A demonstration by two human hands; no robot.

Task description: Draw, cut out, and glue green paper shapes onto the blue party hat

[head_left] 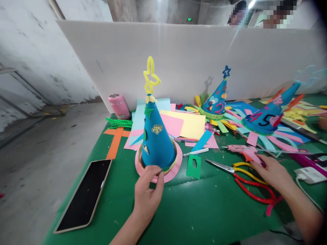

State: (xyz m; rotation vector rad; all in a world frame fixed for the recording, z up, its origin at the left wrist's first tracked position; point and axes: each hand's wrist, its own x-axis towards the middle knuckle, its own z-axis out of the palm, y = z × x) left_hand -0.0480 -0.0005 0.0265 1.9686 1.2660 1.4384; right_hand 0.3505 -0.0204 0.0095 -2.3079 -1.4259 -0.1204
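Hard to make out: the small green paper piece (pixel 166 168), mostly covered by fingertips. My left hand (pixel 149 189), lower centre, pinches it between thumb and forefinger at the front of the tall blue cone hat with a pink paper brim (pixel 158 144). Hat upright, mid-frame, yellow fuzzy-wire topper (pixel 150 78) above; cannot tell if the green piece touches the brim. My right hand (pixel 272 172), right of frame, closed round the handle of the pink plastic glue gun (pixel 242 149), nozzle leftward; finger undersides hidden. Far right, the blue hat marked 5 (pixel 265 114) has a pale topper, blurred and cut by the frame. Two people, upper right, pixelated, partly behind the white upright board (pixel 163 61).

Around: scissors with red and yellow handles (pixel 231 169) lie just below the gun, in the way between my hands. Green paper with a cut-out (pixel 191 173) sits right of the brim; loose coloured sheets (pixel 187 124) crowd behind the hat. Black-screened phone (pixel 84 195) lies lower left, along the table edge.

Open room: bare green table (pixel 194 207), lower centre. Board bounds the far side.
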